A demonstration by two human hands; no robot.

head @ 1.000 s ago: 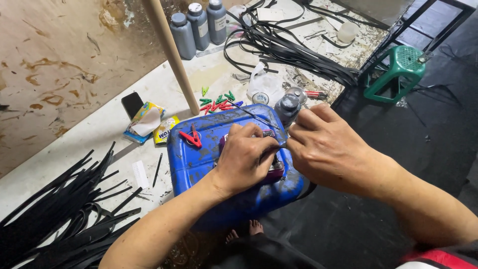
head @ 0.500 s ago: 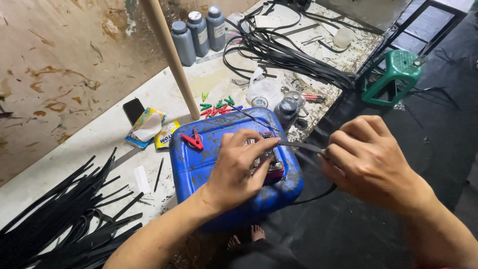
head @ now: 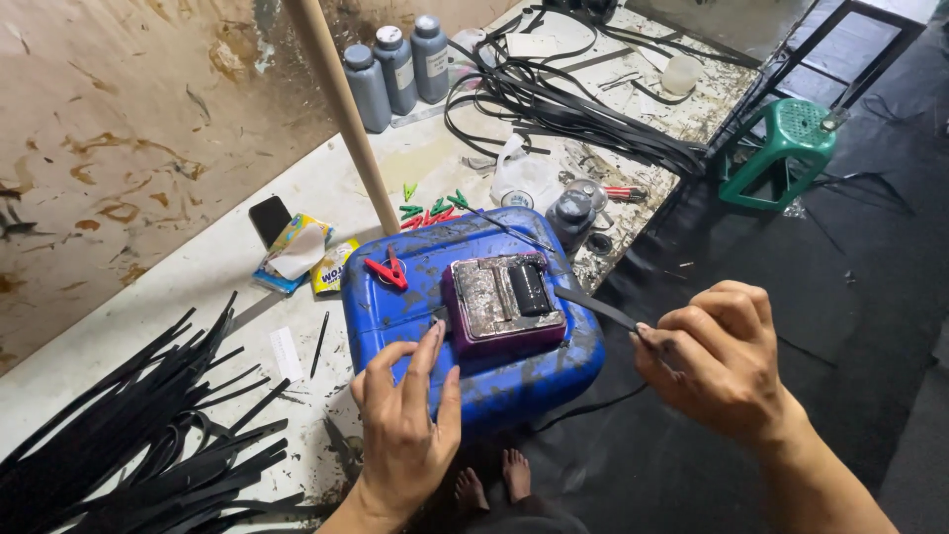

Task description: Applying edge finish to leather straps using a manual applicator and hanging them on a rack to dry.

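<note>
Right hand (head: 717,361) at centre-right is pinching the end of a thin black strip (head: 596,308) coming off the purple box (head: 502,303) on the blue jug (head: 474,316), left hand (head: 407,420) open steadying the jug; strip looks light, floppy, best gripped near its tip.

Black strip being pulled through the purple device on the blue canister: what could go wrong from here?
The black strip runs taut from the purple device to the right hand; it might slip from that grip. The left hand only rests on the blue canister, so the canister may shift. Bare feet sit right below.
</note>
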